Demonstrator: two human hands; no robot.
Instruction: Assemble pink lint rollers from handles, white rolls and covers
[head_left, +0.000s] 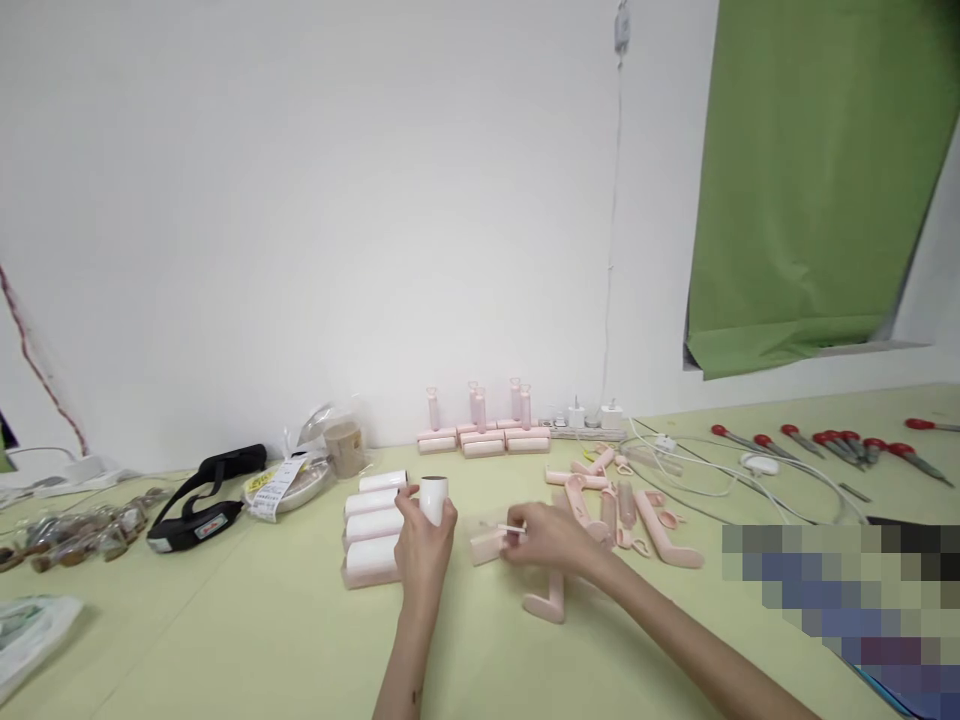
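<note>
My left hand [422,545] is closed round a white roll [433,497], holding it upright above the pale green table [247,640]. Just left of it lie several more white rolls [373,527] side by side. My right hand [551,540] is closed on a pink roller handle [491,545] with a thin white bar at its top, low over the table. A pink L-shaped handle [547,603] lies under my right wrist.
Loose pink handles [637,510] lie right of my hands. Assembled pink rollers [480,425] stand by the wall. Red-handled screwdrivers [825,443], white cables [705,470], a power strip [589,425], a black strap [210,505] and packaged items [300,480] lie around. A green curtain [810,180] hangs at right.
</note>
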